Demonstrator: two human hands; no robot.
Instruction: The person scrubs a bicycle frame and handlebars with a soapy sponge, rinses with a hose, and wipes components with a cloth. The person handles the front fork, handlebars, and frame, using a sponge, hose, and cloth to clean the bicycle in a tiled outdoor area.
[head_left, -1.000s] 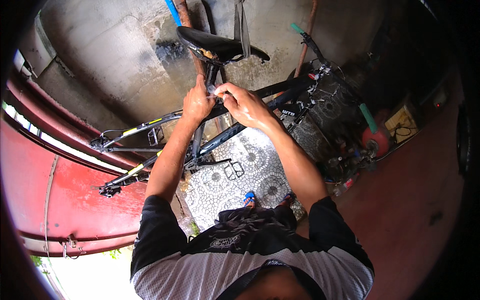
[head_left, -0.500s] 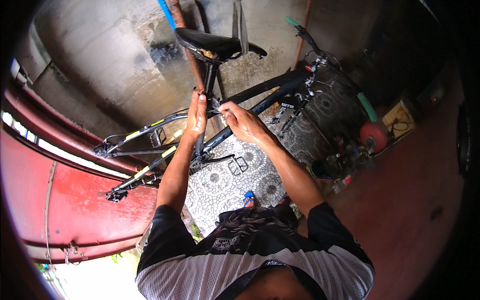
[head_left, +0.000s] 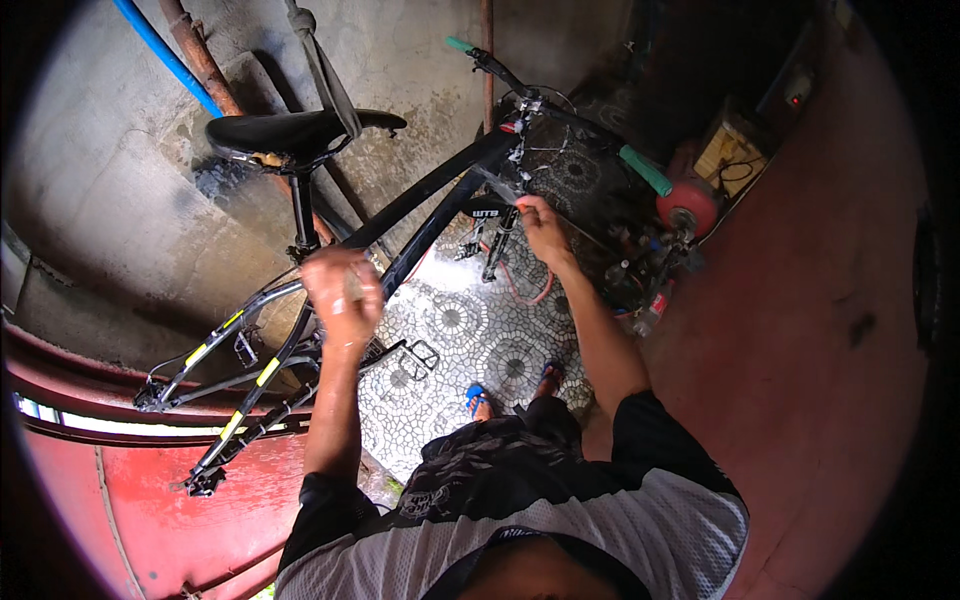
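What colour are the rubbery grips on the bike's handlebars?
Green: both handlebar grips are green, a bit bluish. They show best in the head view.

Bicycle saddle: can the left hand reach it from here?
Probably yes: the left hand is near the seatpost, and nothing visible blocks the way up to the bicycle saddle; the strap crosses only its front.

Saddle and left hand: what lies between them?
In the head view, the black seatpost lies between the saddle and the blurred left hand.
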